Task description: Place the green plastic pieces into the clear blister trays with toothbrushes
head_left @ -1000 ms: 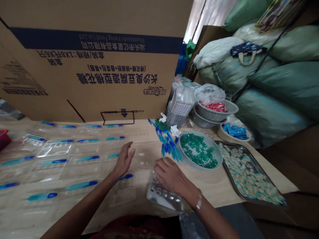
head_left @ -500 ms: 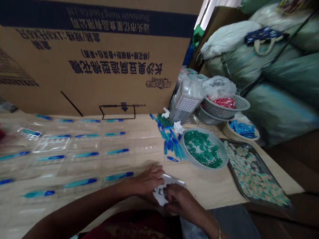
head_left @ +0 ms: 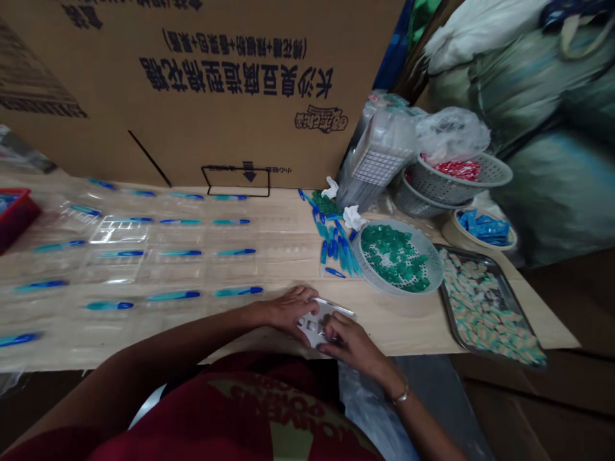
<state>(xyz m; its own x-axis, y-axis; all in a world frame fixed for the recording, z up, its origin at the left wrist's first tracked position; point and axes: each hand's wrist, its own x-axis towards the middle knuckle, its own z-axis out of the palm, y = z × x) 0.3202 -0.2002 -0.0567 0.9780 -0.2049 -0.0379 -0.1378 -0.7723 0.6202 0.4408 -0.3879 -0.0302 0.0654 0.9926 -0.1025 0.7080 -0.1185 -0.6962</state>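
Note:
A clear plastic blister tray (head_left: 321,317) lies at the near edge of the wooden table (head_left: 413,330), in front of me. My left hand (head_left: 290,310) grips its left side with curled fingers. From the right, my right hand (head_left: 350,340) pinches the same tray. Rows of clear trays, each with a blue pen (head_left: 239,292) in it, cover the table to the left. A loose pile of blue pens (head_left: 334,248) lies just beyond my hands.
A round basket of green pieces (head_left: 396,256) and a metal tray of pastel pieces (head_left: 485,306) sit to the right. Behind them are baskets with red items (head_left: 456,171) and blue packets (head_left: 484,227). A big cardboard box (head_left: 206,89) walls the back; a red bin (head_left: 14,214) stands far left.
My left hand left the table's middle and joined the right on the clear tray at the near edge. The view has tilted down.

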